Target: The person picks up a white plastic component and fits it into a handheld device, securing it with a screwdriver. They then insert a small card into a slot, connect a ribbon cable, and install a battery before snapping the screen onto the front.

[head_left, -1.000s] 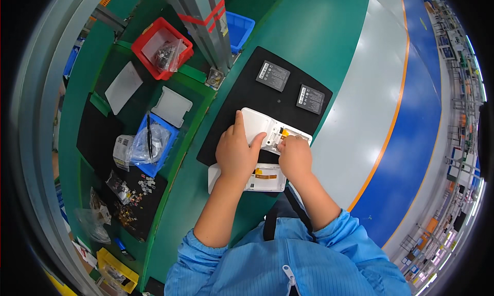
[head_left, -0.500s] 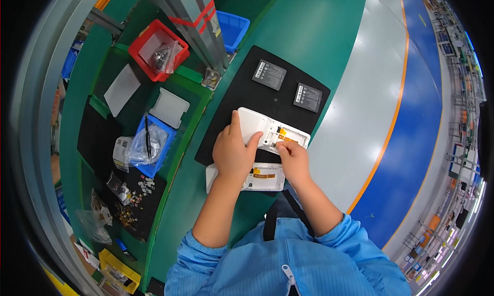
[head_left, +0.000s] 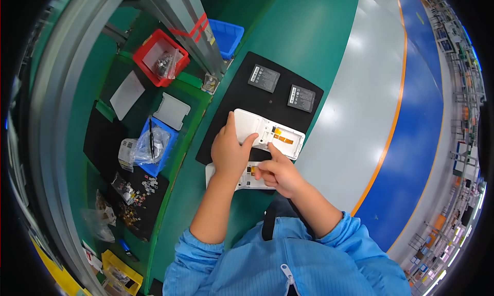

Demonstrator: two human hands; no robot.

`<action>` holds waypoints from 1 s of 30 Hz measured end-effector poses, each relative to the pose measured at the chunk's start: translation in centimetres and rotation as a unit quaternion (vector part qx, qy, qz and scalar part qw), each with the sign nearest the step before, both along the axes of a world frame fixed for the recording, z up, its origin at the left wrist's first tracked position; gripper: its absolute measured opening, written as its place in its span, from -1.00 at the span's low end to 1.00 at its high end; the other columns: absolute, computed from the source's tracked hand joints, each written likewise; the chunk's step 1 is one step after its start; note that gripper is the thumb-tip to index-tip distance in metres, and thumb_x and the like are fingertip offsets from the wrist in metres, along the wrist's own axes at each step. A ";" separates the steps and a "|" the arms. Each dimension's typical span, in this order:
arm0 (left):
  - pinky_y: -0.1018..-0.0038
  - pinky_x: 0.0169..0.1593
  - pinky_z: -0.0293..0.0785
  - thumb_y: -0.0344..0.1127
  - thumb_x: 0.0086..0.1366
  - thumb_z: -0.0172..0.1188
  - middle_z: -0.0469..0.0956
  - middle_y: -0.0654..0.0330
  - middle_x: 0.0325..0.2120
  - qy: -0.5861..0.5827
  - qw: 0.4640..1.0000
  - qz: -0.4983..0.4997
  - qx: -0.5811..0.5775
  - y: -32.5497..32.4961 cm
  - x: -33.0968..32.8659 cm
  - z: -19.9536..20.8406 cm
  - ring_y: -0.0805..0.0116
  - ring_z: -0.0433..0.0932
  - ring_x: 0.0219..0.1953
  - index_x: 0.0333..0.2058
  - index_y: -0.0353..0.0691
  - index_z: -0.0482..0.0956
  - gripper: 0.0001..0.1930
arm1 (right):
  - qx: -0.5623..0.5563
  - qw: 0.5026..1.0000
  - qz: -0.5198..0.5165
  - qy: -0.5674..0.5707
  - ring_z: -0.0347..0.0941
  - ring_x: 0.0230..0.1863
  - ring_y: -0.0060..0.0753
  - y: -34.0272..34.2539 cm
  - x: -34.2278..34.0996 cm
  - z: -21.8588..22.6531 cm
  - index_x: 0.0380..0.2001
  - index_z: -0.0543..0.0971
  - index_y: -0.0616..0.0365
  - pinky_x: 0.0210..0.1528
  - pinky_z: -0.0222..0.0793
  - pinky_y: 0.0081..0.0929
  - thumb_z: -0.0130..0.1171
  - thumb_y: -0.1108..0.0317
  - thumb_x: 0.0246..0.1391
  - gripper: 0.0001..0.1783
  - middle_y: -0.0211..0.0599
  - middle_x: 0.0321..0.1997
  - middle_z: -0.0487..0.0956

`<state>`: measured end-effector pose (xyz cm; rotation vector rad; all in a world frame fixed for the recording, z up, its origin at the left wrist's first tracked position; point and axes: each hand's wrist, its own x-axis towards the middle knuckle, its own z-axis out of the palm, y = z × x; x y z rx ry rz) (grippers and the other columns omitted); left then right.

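A white plastic device housing (head_left: 248, 125) lies over a black mat (head_left: 242, 98), its open compartment at the right with an orange flat ribbon cable (head_left: 284, 139) inside. My left hand (head_left: 229, 151) grips the housing at its left end, thumb on the near edge and fingers along the far-left side. With the index finger stretched out to the housing's near edge, my right hand (head_left: 283, 176) holds nothing; its other fingers are loosely bent. Partly hidden under both hands, a second white housing (head_left: 246, 182) lies nearer to me. Two dark grey flat batteries (head_left: 264, 78) (head_left: 301, 98) rest farther back on the mat.
A grey metal post (head_left: 193, 26) rises at the far left of the mat. Left of it stand a red bin (head_left: 177, 64), a blue tray of plastic bags (head_left: 170, 151), loose small parts (head_left: 149, 184) and a yellow bin (head_left: 135, 278). Another blue bin (head_left: 226, 37) sits behind the post.
My right hand has drawn back from the housing's compartment toward me and left, its pinch loosened to an extended index finger. The ribbon cable now shows more fully. My left hand keeps its grip.
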<state>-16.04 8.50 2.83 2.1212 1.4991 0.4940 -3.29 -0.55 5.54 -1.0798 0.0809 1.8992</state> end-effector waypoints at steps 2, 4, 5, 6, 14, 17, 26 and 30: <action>0.27 -0.21 0.49 -0.02 0.21 0.25 0.54 0.10 -0.36 -0.147 0.962 0.106 -0.206 -1.5 -0.4 2.3 0.16 0.55 -0.32 0.16 -0.44 0.29 -0.29 | -0.047 0.970 0.114 -0.207 0.23 -0.60 -0.70 -2.1 0.7 -0.6 0.32 0.11 0.10 -0.59 0.13 -0.69 0.00 0.50 0.13 -0.33 -0.26 -0.42 0.51; 0.32 -0.17 0.49 0.05 0.30 0.09 0.55 0.12 -0.32 -0.359 0.845 0.141 -0.371 -4.5 -2.8 2.4 0.20 0.55 -0.29 0.15 -0.45 0.30 -0.33 | 0.029 0.955 0.058 -0.289 0.26 -0.57 -0.68 -5.5 -0.2 -1.5 0.18 0.30 0.11 -0.54 0.17 -0.71 0.05 0.49 0.10 -0.47 -0.27 -0.39 0.51; 0.37 -0.13 0.49 0.12 0.39 -0.06 0.55 0.14 -0.28 -0.538 0.650 0.165 -0.510 -6.1 -4.0 2.8 0.25 0.55 -0.27 0.14 -0.46 0.32 -0.34 | 0.097 0.926 0.003 -0.364 0.28 -0.55 -0.65 -6.7 -0.7 -1.4 0.04 0.49 0.11 -0.50 0.21 -0.72 0.11 0.49 0.08 -0.59 -0.28 -0.36 0.51; 0.36 -0.06 0.46 0.18 0.40 -0.17 0.54 0.08 -0.24 -0.578 0.570 0.175 -0.557 -7.5 -4.3 3.6 0.23 0.54 -0.20 0.14 -0.46 0.30 -0.29 | 0.098 0.928 0.007 -0.359 0.28 -0.55 -0.65 -7.1 -1.0 -0.4 0.04 0.49 0.11 -0.50 0.21 -0.72 0.11 0.49 0.08 -0.59 -0.28 -0.36 0.51; 0.29 0.21 0.26 0.28 0.41 -0.39 0.34 -0.09 0.09 -0.658 0.413 0.172 -0.605 -12.9 -5.0 6.3 0.21 0.36 0.11 0.22 -0.42 0.17 -0.21 | 0.337 0.645 0.142 -0.671 0.36 -0.23 -0.24 -7.3 -1.5 4.0 -0.25 0.67 0.04 -0.14 0.34 -0.35 0.30 0.50 -0.15 -0.71 -0.33 -0.21 0.48; 0.30 0.19 0.27 0.27 0.41 -0.38 0.35 -0.11 0.09 -0.645 0.445 0.183 -0.594 -13.7 -5.5 6.0 0.21 0.38 0.10 0.22 -0.38 0.16 -0.23 | 0.378 0.618 0.184 -0.664 0.37 -0.19 -0.22 -7.6 -1.1 3.9 -0.28 0.67 0.04 -0.13 0.33 -0.35 0.29 0.50 -0.15 -0.73 -0.35 -0.20 0.50; 0.38 -0.15 0.37 -0.18 0.32 0.14 0.40 0.21 -0.39 -0.363 0.771 0.200 -0.484 -14.7 -8.6 2.8 0.32 0.38 -0.35 -0.03 -0.27 0.44 -0.65 | 0.187 0.831 0.118 -0.511 0.53 -0.41 -0.26 -8.0 -3.2 -2.1 -0.27 0.63 0.13 -0.31 0.45 -0.40 0.22 0.47 0.00 -0.82 -0.24 -0.39 0.61; 0.37 -0.19 0.39 -0.39 0.03 0.41 0.41 0.17 -0.37 -0.103 0.979 0.178 -0.002 -11.9 -9.3 2.5 0.28 0.40 -0.34 -0.13 -0.31 0.49 -0.58 | 0.172 0.771 0.135 -0.598 0.58 -0.42 -0.31 -6.9 -4.8 -3.8 -0.31 0.60 0.19 -0.31 0.48 -0.45 0.21 0.47 0.00 -0.86 -0.16 -0.44 0.62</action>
